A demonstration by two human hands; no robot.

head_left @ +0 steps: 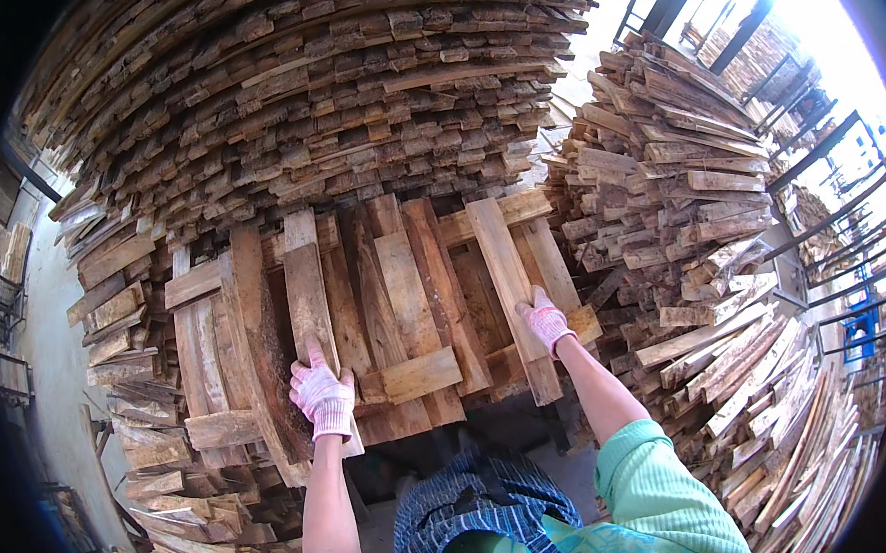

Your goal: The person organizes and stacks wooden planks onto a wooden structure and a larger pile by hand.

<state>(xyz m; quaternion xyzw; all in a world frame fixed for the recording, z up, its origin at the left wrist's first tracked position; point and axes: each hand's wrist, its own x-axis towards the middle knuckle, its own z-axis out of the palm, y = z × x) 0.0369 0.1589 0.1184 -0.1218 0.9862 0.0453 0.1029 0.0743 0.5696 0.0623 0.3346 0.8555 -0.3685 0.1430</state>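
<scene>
Right in front, at six o'clock, there's the wearer's striped apron [481,514], with a green sleeve [667,489] swinging out towards five. Up to the hands, both in pale pinkish gloves. The left hand [323,392], between seven and eight, is partly curled, fingers and thumb spread across the near part of the left board [310,295]; a grip over the width looks meant to steady it. The right hand [545,322], nearer four, folds over the outer edge of the right board [508,275] and seems to have hold of it, though its underside grip is hidden. Taking each board towards its near end probably saves a long reach.

Both boards lie in the middle of the dial, pointing roughly towards twelve, among a loose board layer [417,300]. A short crosspiece [418,375] sits across at half past six, another, the far crosspiece [523,209], at one; running crosswise, they presumably tie or space the long ones.

Further out, a huge wall of stacked timber [323,80] fills eleven, tightly coursed, likely for stability. A rougher stack [668,188] leans at two, and beyond, towards three, stand dark railings [820,161].
</scene>
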